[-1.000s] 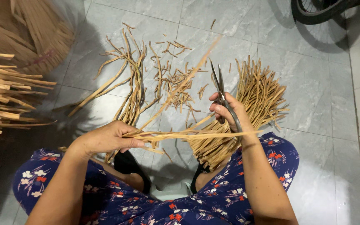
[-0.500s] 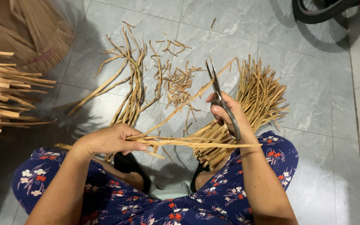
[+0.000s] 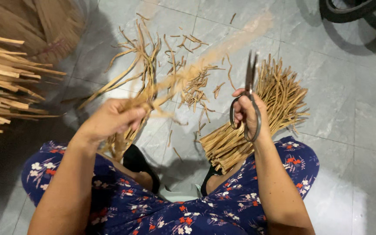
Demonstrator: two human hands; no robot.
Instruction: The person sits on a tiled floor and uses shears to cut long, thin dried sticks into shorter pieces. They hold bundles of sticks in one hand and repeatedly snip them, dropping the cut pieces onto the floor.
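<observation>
Gripping a blurred bundle of long tan dried plant strips (image 3: pixel 205 65), the left hand (image 3: pixel 109 119) is clenched around its lower end. The right hand (image 3: pixel 249 115) grasps dark metal scissors (image 3: pixel 250 87), blades closed, pointing upward above a tidy pile of cut tan strips (image 3: pixel 257 117) on the grey tiled floor (image 3: pixel 344 109).

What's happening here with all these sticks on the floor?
A seated person in a floral dress grips a thin tan strip in the left hand and holds dark metal scissors in the right hand, blades pointing up. A neat bundle of cut tan sticks lies by the right knee, loose trimmings on the grey tiles.
</observation>
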